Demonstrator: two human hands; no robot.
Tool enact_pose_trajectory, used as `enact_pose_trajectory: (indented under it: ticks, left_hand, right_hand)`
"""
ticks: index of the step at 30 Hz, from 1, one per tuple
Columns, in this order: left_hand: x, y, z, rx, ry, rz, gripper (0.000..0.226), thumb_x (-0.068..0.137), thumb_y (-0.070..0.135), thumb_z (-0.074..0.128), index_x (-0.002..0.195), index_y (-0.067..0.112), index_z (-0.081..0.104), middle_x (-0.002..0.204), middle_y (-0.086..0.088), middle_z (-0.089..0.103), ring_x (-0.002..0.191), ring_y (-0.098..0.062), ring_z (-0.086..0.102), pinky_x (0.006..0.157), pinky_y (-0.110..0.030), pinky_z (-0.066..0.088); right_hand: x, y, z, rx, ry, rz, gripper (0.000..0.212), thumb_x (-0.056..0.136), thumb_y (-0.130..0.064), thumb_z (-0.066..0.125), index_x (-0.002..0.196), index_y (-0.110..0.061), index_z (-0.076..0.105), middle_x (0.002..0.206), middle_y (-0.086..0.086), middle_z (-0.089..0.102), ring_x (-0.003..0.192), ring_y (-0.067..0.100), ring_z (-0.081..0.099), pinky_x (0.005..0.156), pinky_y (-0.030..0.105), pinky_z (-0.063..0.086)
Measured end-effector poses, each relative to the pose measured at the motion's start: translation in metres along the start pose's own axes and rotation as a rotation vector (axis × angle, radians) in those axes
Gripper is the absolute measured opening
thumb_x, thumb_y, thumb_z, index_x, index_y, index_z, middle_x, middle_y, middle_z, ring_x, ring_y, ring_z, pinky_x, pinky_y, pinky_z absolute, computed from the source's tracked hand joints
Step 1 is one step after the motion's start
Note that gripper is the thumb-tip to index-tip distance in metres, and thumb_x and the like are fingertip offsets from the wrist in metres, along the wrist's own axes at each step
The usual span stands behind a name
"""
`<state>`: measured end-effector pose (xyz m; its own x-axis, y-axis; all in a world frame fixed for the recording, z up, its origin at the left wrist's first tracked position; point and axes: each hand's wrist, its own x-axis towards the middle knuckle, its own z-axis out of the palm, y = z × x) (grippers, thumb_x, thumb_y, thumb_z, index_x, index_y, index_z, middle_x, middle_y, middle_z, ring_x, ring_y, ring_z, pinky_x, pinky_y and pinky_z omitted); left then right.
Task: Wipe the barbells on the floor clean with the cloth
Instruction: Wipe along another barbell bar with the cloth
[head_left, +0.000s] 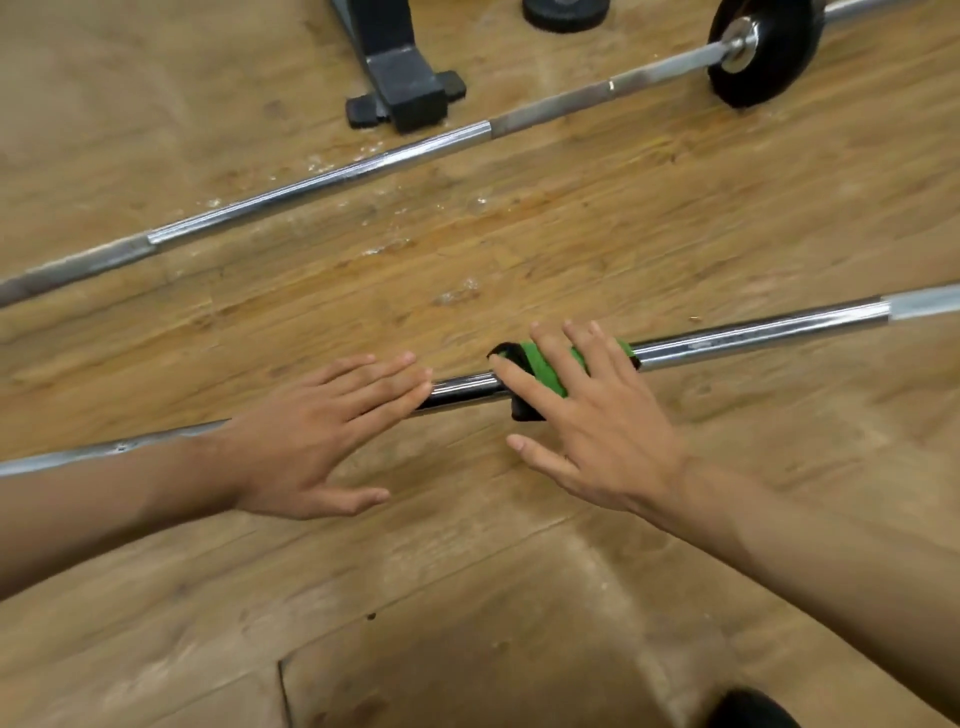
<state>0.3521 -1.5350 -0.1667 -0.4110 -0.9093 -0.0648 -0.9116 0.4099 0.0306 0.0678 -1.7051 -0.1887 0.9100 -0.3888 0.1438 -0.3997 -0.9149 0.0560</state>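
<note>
The right hand (597, 426) lies flat, fingers straight and spread, over the green-and-black cloth (543, 371), which is draped across the smooth chrome shaft of the near barbell (753, 338). Just beside it, the left hand (317, 431) is flat, fingertips over the same shaft, grasping nothing. Beyond both hands a second barbell (322, 179) with a black disc plate (769, 47) lies on the grained wooden floor (467, 597).

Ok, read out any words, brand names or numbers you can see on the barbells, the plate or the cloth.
No text can be read.
near barbell: a faint mark on the chrome, right of the cloth, too blurred to read.
far barbell and weight plate: no lettering shows.
</note>
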Motion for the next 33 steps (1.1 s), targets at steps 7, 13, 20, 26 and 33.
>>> enact_pose_trajectory:
  ticks: [7, 13, 20, 26, 33]
  left_hand:
    - [0.053, 0.022, -0.017, 0.012, -0.107, -0.023, 0.091, 0.102, 0.066, 0.041, 0.166, 0.005, 0.017, 0.174, -0.011, 0.018, 0.161, -0.028, 0.017, 0.124, -0.048, 0.026]
    - [0.077, 0.027, -0.041, 0.019, -0.234, 0.000, 0.096, 0.100, 0.073, 0.034, 0.167, 0.009, 0.012, 0.175, -0.009, 0.013, 0.162, -0.030, 0.011, 0.126, -0.049, 0.020]
    - [0.104, 0.036, -0.042, -0.023, -0.222, 0.071, 0.097, 0.099, 0.076, 0.028, 0.166, 0.005, 0.019, 0.175, -0.012, 0.011, 0.162, -0.030, 0.008, 0.128, -0.051, 0.017]
    - [0.105, 0.029, -0.020, -0.026, -0.141, 0.090, 0.098, 0.098, 0.071, 0.039, 0.166, 0.004, 0.015, 0.175, -0.014, 0.010, 0.162, -0.032, 0.012, 0.126, -0.053, 0.021]
    - [0.108, 0.019, -0.003, -0.062, -0.028, 0.134, 0.103, 0.094, 0.071, 0.044, 0.166, 0.003, 0.014, 0.174, -0.015, 0.014, 0.160, -0.031, 0.018, 0.125, -0.049, 0.023]
  right_hand:
    - [-0.022, 0.050, 0.013, 0.161, 0.234, 0.150, 0.055, 0.104, -0.057, 0.040, 0.142, -0.023, 0.061, 0.140, 0.019, 0.057, 0.132, 0.045, 0.049, 0.122, 0.054, 0.024]
    - [-0.018, 0.020, 0.020, 0.341, 0.362, 0.413, 0.049, 0.107, -0.052, 0.038, 0.130, -0.022, 0.070, 0.146, 0.019, 0.056, 0.142, 0.043, 0.043, 0.128, 0.053, 0.012]
    - [-0.013, 0.023, 0.032, 0.300, 0.398, 0.394, 0.047, 0.108, -0.048, 0.038, 0.131, -0.023, 0.070, 0.147, 0.018, 0.055, 0.141, 0.042, 0.045, 0.127, 0.053, 0.012]
    - [-0.022, 0.054, 0.042, 0.199, 0.420, 0.238, 0.048, 0.109, -0.047, 0.036, 0.144, -0.026, 0.062, 0.149, 0.017, 0.054, 0.141, 0.039, 0.045, 0.125, 0.052, 0.019]
    - [-0.066, 0.155, 0.039, 0.110, 0.392, 0.466, 0.050, 0.108, -0.050, 0.038, 0.144, -0.022, 0.060, 0.150, 0.019, 0.050, 0.144, 0.041, 0.039, 0.126, 0.057, 0.017]
